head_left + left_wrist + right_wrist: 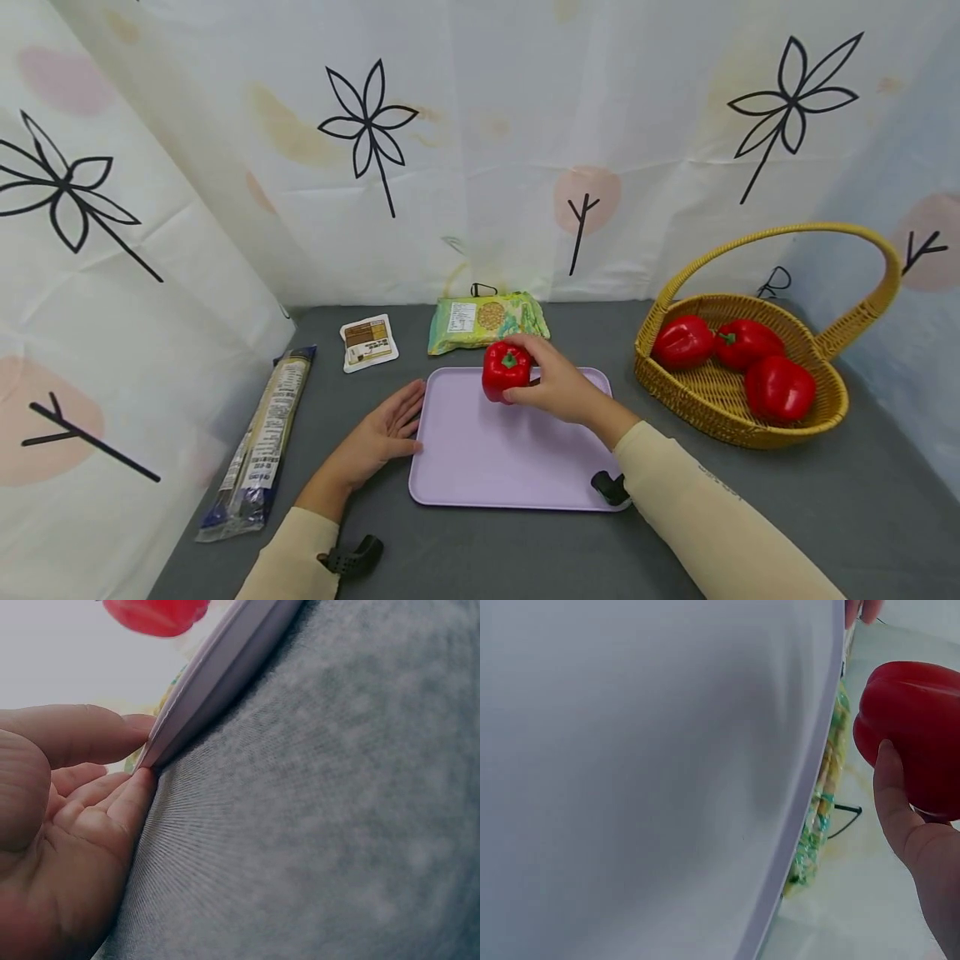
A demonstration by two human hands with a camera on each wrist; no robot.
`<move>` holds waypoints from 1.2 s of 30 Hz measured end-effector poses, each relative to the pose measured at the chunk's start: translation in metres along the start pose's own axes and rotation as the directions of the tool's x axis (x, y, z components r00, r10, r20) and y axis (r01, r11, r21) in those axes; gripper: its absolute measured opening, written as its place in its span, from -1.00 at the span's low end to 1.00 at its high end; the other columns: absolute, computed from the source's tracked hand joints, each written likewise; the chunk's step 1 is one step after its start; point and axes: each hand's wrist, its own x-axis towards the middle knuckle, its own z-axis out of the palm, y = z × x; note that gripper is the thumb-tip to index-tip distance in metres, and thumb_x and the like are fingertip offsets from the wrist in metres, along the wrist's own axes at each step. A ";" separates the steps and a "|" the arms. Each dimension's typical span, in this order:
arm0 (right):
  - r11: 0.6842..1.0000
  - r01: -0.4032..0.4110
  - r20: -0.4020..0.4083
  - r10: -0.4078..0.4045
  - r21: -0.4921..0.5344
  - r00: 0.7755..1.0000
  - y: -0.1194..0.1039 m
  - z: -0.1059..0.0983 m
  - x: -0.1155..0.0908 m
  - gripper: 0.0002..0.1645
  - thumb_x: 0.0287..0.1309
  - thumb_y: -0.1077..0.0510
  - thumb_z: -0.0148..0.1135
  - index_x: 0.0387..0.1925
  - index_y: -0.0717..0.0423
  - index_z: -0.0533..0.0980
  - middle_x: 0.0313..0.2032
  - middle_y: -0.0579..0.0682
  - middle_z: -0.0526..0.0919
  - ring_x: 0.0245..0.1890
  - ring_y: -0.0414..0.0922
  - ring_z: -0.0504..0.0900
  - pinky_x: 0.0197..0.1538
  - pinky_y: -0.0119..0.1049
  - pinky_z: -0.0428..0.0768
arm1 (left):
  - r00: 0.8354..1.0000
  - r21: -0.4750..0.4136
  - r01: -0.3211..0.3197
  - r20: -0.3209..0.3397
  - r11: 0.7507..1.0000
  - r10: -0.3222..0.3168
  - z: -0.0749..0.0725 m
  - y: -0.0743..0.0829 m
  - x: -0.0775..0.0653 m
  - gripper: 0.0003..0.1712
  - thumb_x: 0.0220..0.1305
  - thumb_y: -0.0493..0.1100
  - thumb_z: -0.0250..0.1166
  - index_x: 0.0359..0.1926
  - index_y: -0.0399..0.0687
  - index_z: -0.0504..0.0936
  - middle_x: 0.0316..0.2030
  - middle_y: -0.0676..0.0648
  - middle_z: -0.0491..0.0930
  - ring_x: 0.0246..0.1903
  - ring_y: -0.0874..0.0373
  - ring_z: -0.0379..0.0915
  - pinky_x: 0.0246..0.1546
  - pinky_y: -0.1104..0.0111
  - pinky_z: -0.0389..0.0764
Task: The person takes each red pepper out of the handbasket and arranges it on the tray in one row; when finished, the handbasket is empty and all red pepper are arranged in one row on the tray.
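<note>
My right hand (558, 385) grips a red bell pepper (506, 372) with a green stem, holding it raised over the far part of a lilac tray (517, 467). In the right wrist view the thumb (892, 787) presses the side of the pepper (919, 739), above the level of the tray (667, 780). My left hand (386, 429) is at the tray's left edge, fingers extended and thumb spread apart from them. The left wrist view has its thumb (90, 733) and fingertips touching the tray's rim (217, 682).
A yellow wicker basket (731, 433) with 3 red bell peppers stands at the right. Behind the tray lies a green-yellow snack packet (491, 321), left of it a small white-brown sachet (369, 342). A long clear-and-blue package (262, 442) lies along the grey table's left side.
</note>
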 end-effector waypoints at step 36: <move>0.992 -0.018 0.021 0.021 -0.124 1.000 -0.004 0.078 0.070 -0.06 0.31 0.19 0.57 0.59 0.09 0.29 0.44 0.14 0.39 0.42 0.10 0.41 0.37 0.05 0.59 | 0.999 -0.004 0.027 -0.040 1.000 -0.028 0.003 0.002 -0.001 0.17 0.30 -0.65 0.30 0.74 -0.30 -0.16 0.73 -0.25 -0.17 0.69 -0.18 -0.24 0.50 0.20 0.27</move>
